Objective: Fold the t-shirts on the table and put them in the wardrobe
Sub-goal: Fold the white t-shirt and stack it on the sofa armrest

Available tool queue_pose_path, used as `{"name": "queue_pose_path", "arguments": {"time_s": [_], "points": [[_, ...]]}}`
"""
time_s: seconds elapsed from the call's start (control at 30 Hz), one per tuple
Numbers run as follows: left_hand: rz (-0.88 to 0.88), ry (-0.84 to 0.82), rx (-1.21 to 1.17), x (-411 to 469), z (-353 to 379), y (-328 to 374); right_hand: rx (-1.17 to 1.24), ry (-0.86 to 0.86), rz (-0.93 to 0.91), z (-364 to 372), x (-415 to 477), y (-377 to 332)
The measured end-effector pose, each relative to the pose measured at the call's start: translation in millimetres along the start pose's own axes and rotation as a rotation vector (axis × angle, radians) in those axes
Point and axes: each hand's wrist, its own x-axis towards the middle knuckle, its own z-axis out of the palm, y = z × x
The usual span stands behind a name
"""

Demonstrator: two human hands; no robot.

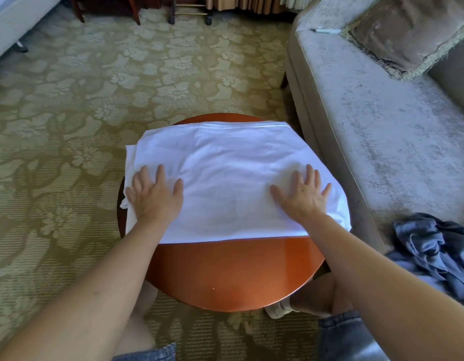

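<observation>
Bare forearms stretch over the round desk (225, 272) onto a white t-shirt (231, 157).
Left hand (154, 196) presses the shirt's left side and right hand (302, 195) its right side, fingers (161, 175) straight, spread and gripping nothing. The shirt lies folded flat across the far half of the desk, overhanging the rim at both sides. A crumpled blue garment (434, 251) sits on the grey sofa (369, 126) just right of the desk.

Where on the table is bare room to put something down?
Only the near wood of the table, between the white t-shirt and the rim. Farther is crowded: the shirt, with left hand and right hand flat on it.
</observation>
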Motion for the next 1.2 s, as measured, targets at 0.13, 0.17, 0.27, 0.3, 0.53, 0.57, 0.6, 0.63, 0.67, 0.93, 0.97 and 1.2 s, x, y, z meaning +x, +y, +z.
{"name": "queue_pose_path", "arguments": {"time_s": [0.13, 0.17, 0.27, 0.3, 0.53, 0.57, 0.6, 0.63, 0.67, 0.93, 0.97, 1.2], "points": [[-0.235, -0.014, -0.120, 2, -10, -25, 0.026, -0.027, -0.207, 7, -20, -63], [-0.287, -0.021, -0.159, 5, -14, -29, 0.031, -0.050, -0.251, 12, -24, -77], [-0.343, -0.061, -0.202, 13, -24, -37, -0.009, -0.081, -0.308, 28, -32, -94], [-0.342, -0.084, -0.217, 15, -25, -39, -0.023, -0.069, -0.308, 31, -33, -95], [-0.390, -0.153, -0.518, 33, -34, -34, -0.064, -0.046, -0.302, 34, -33, -95], [-0.382, -0.152, -0.542, 34, -36, -35, -0.067, -0.045, -0.301, 35, -33, -95], [-0.358, -0.156, -0.558, 34, -36, -37, -0.069, -0.042, -0.301, 35, -33, -94], [-0.317, -0.164, -0.558, 32, -37, -39, -0.071, -0.039, -0.302, 36, -33, -94], [-0.265, -0.175, -0.540, 30, -38, -41, -0.075, -0.038, -0.304, 36, -33, -94], [-0.029, -0.170, -0.315, 30, -34, -50, -0.101, -0.044, -0.310, 38, -36, -100], [-0.034, -0.147, -0.392, 30, -33, -55, -0.105, -0.046, -0.311, 38, -37, -103], [-0.165, 0.026, -0.699, 31, -53, -97, -0.116, -0.112, -0.383, 41, -50, -146]]}}
